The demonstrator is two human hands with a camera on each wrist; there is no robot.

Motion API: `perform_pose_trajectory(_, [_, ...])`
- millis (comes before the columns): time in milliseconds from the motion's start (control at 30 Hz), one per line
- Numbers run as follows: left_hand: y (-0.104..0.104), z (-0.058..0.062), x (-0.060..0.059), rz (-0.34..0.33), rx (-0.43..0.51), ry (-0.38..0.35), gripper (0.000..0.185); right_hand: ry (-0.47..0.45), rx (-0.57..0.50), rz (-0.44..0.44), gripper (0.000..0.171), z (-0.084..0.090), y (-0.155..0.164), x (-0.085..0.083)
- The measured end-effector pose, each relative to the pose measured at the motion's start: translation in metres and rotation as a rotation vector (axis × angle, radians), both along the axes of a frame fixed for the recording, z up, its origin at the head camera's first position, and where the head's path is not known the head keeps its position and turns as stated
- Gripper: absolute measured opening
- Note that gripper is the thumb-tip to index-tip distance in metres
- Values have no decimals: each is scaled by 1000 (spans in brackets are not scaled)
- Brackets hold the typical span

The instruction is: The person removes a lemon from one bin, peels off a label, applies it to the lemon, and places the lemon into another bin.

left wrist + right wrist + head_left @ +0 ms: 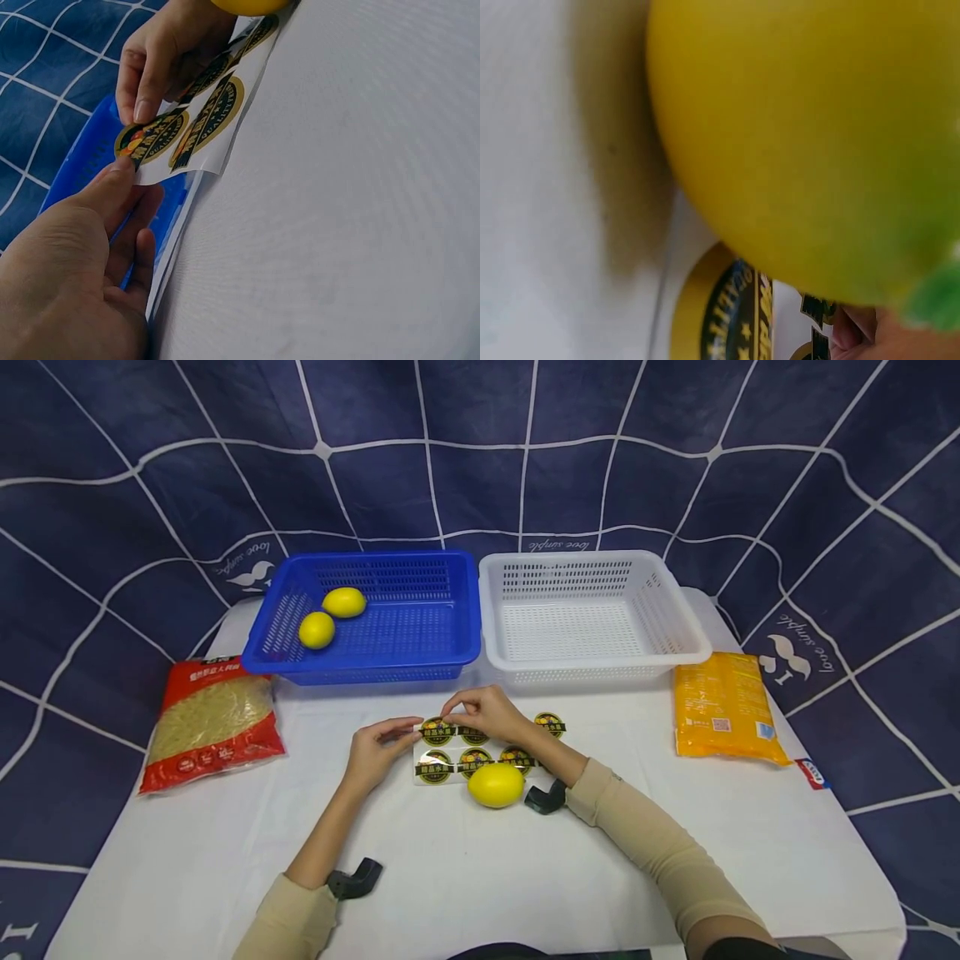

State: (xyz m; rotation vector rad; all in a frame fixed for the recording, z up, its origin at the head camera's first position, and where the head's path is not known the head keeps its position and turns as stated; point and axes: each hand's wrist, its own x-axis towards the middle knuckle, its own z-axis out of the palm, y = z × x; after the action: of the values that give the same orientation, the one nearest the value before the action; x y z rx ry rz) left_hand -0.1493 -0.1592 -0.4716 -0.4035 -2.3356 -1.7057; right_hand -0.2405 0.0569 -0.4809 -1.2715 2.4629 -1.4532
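Note:
A sticker sheet (465, 752) with round black-and-gold labels lies on the white table in front of the baskets. My left hand (375, 752) pinches its left edge (161, 169). My right hand (483, 710) pinches the top-left sticker (150, 136) between thumb and finger and lifts it at its edge. A yellow lemon (496, 784) sits on the table just below the sheet, under my right forearm; it fills the right wrist view (810, 135), where one sticker (720, 319) shows beneath it.
A blue basket (420, 652) behind the sheet holds two lemons (331, 615). A white basket (675, 639) stands to its right. A red packet (210, 722) lies at the left, an orange packet (723, 706) at the right. Dark checked cloth surrounds the table.

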Motion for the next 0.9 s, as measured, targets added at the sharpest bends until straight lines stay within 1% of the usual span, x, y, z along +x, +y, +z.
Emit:
perform_pose_trajectory(200, [-1,-1,-1,-15,26,-17,24,-26,-30,7,10,-1,0,-1])
perform_pose_trajectory(333, [-2,-3,-2,-19,36,-39,24,-45,-29,-10,10,-1,1,0])
perform_pose_trajectory(367, [-4,-8,-4,-18,42,-43,24,-49,-26,-15,10,4,1,4])
perform_pose_trajectory(400, [-5,-12,-6,-15,46,-52,24,-49,-28,-15,10,4,1,4])
perform_pose_trajectory(467, [-8,-21,-11,-24,50,-47,25,-56,-33,-13,10,5,2,3])
perform_pose_trajectory(567, [-8,-22,-11,-25,57,-54,25,-63,-49,-1,10,4,3,2])
perform_pose_trajectory(600, [-7,-18,-10,-27,56,-56,25,-66,-56,1,10,-1,3,-1])
perform_pose_trajectory(633, [-6,-15,-8,-31,60,-56,26,-73,-56,-3,9,-1,3,-1])
perform_pose_trajectory(700, [-5,-10,-6,-17,72,-88,25,-83,-53,-13,9,-1,3,-1])
perform_pose_trajectory(800, [-7,-19,-10,-10,77,-108,27,-93,-48,-33,8,3,2,3])
perform_pose_trajectory(900, [-10,-29,-13,-9,65,-116,28,-92,-64,-28,7,15,2,11])
